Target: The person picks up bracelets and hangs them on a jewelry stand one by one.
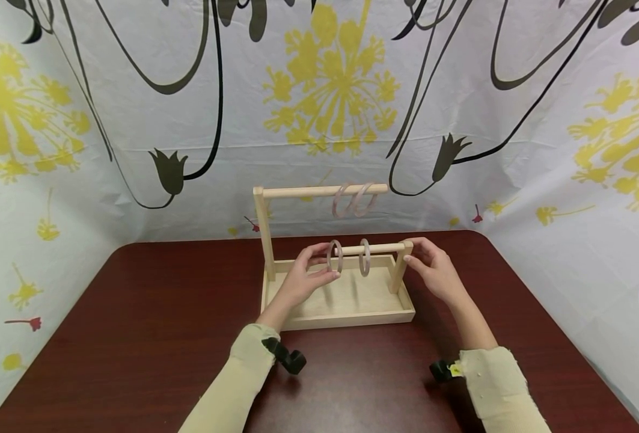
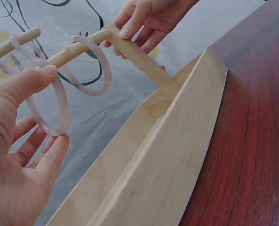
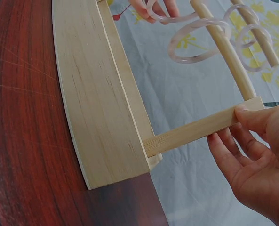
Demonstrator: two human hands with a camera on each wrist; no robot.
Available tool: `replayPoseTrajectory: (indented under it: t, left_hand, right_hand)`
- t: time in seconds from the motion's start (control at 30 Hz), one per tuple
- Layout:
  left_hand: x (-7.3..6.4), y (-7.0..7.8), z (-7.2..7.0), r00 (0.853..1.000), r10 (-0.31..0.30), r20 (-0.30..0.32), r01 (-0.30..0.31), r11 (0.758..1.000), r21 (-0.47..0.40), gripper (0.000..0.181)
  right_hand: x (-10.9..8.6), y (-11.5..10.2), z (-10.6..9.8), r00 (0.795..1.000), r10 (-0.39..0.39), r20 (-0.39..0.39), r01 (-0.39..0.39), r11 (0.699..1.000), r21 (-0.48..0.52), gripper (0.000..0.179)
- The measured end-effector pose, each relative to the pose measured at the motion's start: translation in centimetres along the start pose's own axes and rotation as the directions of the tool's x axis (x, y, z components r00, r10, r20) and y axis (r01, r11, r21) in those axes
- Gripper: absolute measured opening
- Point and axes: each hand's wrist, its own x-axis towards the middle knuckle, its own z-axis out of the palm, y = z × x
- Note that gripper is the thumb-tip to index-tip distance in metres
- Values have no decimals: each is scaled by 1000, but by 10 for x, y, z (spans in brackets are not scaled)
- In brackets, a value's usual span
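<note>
My left hand [image 1: 307, 278] pinches a pale pinkish bangle [image 2: 64, 106] between thumb and fingers. That bangle stands upright at the free end of the lower wooden rod [image 1: 389, 248]; I cannot tell whether the rod's tip is inside it. A second bangle [image 1: 368, 258] hangs on the lower rod, nearer the post. On the right, my right hand [image 1: 435, 270] grips the top of the short wooden post [image 3: 191, 129], thumb on one side and fingers on the other. Two more bangles hang around the upper rod [image 1: 297, 192], close to its free right end.
Both rods belong to a wooden stand with a shallow tray base [image 1: 346, 325], set on a dark red-brown table [image 1: 189, 337]. A tall post [image 1: 264, 234] carries the upper rod at the left. Patterned cloth [image 1: 232, 120] hangs behind and at both sides.
</note>
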Motion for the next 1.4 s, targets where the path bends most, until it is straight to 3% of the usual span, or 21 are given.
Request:
replayPoseTrajectory:
  t: [1.4]
  left_hand:
    - [5,0,12,999,-17,46,19,999,-43,68]
  right_hand:
    - [0,-1,1,1000,-2,-7,2,1000,9,29]
